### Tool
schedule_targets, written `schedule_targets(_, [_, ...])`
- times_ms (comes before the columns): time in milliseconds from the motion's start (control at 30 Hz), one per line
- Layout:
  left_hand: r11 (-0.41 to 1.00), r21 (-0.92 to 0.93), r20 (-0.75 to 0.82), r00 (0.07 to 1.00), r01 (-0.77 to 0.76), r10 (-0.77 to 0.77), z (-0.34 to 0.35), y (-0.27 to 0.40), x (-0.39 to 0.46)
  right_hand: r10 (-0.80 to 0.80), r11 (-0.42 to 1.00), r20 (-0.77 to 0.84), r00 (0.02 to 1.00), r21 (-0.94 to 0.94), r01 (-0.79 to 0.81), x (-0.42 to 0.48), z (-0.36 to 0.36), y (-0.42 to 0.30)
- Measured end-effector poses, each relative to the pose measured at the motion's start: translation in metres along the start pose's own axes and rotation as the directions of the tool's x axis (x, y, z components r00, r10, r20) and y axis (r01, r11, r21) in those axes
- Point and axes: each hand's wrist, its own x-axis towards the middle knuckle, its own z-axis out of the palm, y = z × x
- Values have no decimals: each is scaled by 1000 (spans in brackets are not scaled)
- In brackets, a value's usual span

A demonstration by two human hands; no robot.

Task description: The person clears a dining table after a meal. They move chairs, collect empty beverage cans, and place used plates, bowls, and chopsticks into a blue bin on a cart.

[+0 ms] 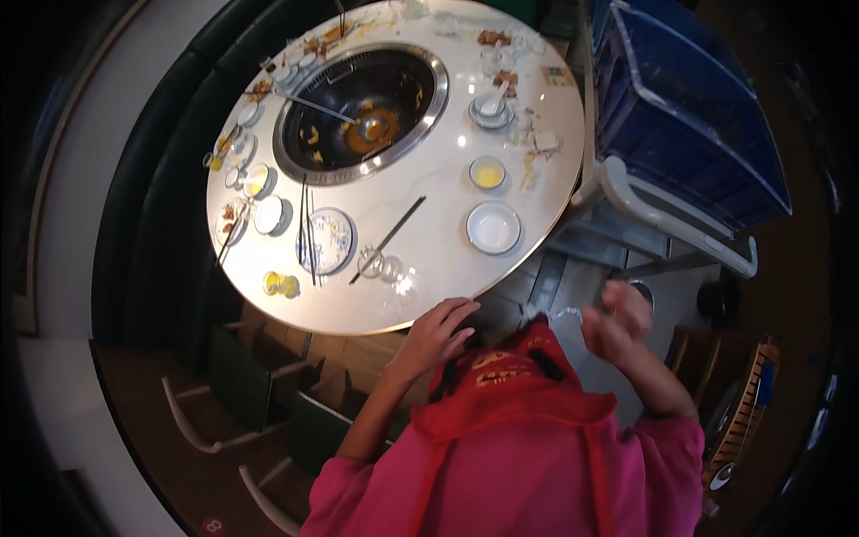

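Observation:
My left hand (439, 332) lies at the near rim of a round white table (429, 268), fingers spread a little and holding nothing. My right hand (617, 315) is raised off the table to the right, blurred, its fingers curled; whether it holds anything I cannot tell. Closest to my left hand on the table are a clear drinking glass (370, 262) with a black chopstick (406, 218) across it, and a blue-patterned plate (329, 241) with chopsticks over it. A white bowl (493, 228) and a bowl of yellow liquid (487, 173) stand to the right.
A large pot (335, 101) with broth and a ladle (322, 109) is set into the table. Used bowls, scraps and a glass of yellow drink (272, 283) surround it. A cart (671, 215) carrying a blue bin (691, 134) stands right; green chairs (241, 376) are at lower left.

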Motion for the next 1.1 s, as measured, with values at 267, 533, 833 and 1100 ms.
schedule_targets(267, [983,51,-97,981,176,-170,1,-3,-17,604,681,318,731,270,-681,-79,108,32])
schedule_targets(533, [905,16,-230,882,425,-411,24,4,-14,689,182,698,196,94,-979,-136,142,85])
schedule_targets(833, [883,-4,-219,861,470,-459,30,-12,4,480,-379,824,-301,-114,-918,-148,232,93])
schedule_targets(1100, [927,-18,-132,918,376,-375,-11,-60,22,669,-292,727,-153,68,-954,-128,241,68])
